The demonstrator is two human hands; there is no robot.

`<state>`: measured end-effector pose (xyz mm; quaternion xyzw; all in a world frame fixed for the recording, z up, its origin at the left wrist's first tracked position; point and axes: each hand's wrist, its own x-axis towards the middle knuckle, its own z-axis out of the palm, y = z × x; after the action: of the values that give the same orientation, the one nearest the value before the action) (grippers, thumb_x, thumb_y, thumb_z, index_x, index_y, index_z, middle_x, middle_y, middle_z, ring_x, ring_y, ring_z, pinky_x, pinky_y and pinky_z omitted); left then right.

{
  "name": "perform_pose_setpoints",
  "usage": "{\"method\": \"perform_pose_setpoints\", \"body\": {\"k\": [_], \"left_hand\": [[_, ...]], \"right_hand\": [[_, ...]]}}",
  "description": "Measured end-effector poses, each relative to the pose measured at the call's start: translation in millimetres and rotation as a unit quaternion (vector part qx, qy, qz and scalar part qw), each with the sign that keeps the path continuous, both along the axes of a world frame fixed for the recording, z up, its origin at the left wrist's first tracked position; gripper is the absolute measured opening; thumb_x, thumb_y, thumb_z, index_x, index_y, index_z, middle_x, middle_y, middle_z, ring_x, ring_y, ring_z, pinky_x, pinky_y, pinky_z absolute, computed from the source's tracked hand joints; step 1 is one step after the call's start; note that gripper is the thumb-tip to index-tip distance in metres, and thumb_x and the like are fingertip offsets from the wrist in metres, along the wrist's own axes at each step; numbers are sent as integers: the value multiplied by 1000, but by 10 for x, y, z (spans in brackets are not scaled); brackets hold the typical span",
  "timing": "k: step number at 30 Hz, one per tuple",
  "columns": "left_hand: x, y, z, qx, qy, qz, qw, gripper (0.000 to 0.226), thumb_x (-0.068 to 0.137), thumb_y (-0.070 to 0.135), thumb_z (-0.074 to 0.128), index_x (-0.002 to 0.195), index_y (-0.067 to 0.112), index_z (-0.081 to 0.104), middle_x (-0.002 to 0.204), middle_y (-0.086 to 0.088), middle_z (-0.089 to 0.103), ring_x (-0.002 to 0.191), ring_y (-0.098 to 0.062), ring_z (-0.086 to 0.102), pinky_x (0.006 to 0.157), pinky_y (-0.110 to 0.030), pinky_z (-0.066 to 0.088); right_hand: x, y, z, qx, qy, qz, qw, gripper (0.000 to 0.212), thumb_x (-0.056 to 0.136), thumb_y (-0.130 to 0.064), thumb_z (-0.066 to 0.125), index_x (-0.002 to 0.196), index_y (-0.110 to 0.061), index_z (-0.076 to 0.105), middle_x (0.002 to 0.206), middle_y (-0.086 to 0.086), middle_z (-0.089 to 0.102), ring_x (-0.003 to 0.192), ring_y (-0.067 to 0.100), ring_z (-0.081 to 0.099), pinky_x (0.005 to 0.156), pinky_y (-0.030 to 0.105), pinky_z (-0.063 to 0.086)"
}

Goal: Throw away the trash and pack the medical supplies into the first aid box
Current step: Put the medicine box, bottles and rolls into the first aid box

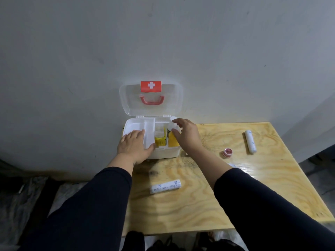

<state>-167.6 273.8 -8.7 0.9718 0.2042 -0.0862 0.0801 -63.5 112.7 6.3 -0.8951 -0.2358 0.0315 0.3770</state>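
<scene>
The white first aid box point(163, 153) stands open at the table's back left corner, its clear lid point(126, 98) with a red cross leaning on the wall. My left hand point(135, 145) lies flat on the white inner tray point(134, 125) in the box's left half, fingers apart. My right hand point(188, 134) reaches over the right half, thumb and forefinger pinching the white top of a yellow-labelled bottle point(172, 142) that stands inside. A small yellow carton point(160, 141) sits in the middle compartment. On the table lie two wrapped bandage rolls point(165, 186) point(250, 142) and a small red jar point(227, 152).
The plywood table point(253, 196) meets the grey wall at the back, its right and front edges dropping to the floor. A bit of white paper point(233, 165) shows just beyond my right forearm. Dark bags and plastic sheeting lie on the floor at the left.
</scene>
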Motion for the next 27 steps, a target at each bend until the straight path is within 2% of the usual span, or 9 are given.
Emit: {"method": "perform_pose_setpoints", "body": {"k": [3,6,9,12,15,17,20,23,27], "left_hand": [[175,-117,219,5,-38,2,999,73,93,59,34,150,15,27,156,-4,31,144,-21,27,120,-41,17],[440,-329,451,-9,-91,-39,995,64,95,51,37,148,15,32,155,-4,34,143,-23,30,117,-39,21],[749,-617,602,-13,-106,-94,990,57,96,43,41,146,17,37,152,-2,39,140,-22,34,114,-37,24],[1005,-965,657,-19,-71,-150,986,52,96,41,41,143,19,41,150,-1,41,138,-21,38,112,-37,27],[1194,-1308,635,-43,-22,-178,983,51,96,41,42,142,21,43,149,0,42,137,-21,39,111,-37,29],[1303,-1507,573,-55,-5,-184,981,52,95,44,43,142,22,43,149,2,42,137,-20,40,110,-37,31],[1432,-1720,440,-72,23,-176,981,53,95,46,43,143,23,41,150,3,41,137,-20,40,109,-37,32],[1509,-1862,294,-90,39,-148,984,54,95,45,43,144,23,40,151,3,40,137,-20,40,111,-37,33],[1550,-2007,111,-112,59,-105,986,55,95,44,44,146,23,39,153,3,38,139,-21,38,112,-37,33]], "right_hand": [[108,-165,96,1,-6,-32,999,31,89,-18,60,120,-15,61,119,7,63,107,20,60,83,23,43],[257,-462,171,-29,-6,-59,998,28,90,-19,59,117,-15,62,121,6,63,106,21,60,82,24,42],[418,-854,194,-64,13,-94,993,26,91,-21,58,115,-16,64,123,7,60,102,23,61,78,26,42],[579,-1266,188,-99,35,-134,985,25,90,-23,58,114,-17,65,122,8,59,98,25,62,73,24,40],[750,-1639,141,-125,52,-165,977,25,90,-24,58,113,-19,65,121,9,61,100,27,62,79,29,46],[876,-1856,94,-135,71,-180,972,26,90,-26,57,114,-21,65,119,10,62,100,28,63,77,30,48],[1063,-2120,-29,-147,94,-178,968,26,91,-25,55,115,-21,64,120,9,60,96,30,61,71,26,42],[1245,-2310,-223,-149,110,-167,968,27,91,-26,53,115,-22,65,124,11,61,106,31,61,77,29,46],[1402,-2419,-505,-153,154,-145,965,32,92,-28,48,120,-26,63,121,17,59,107,35,59,84,33,48]]}}
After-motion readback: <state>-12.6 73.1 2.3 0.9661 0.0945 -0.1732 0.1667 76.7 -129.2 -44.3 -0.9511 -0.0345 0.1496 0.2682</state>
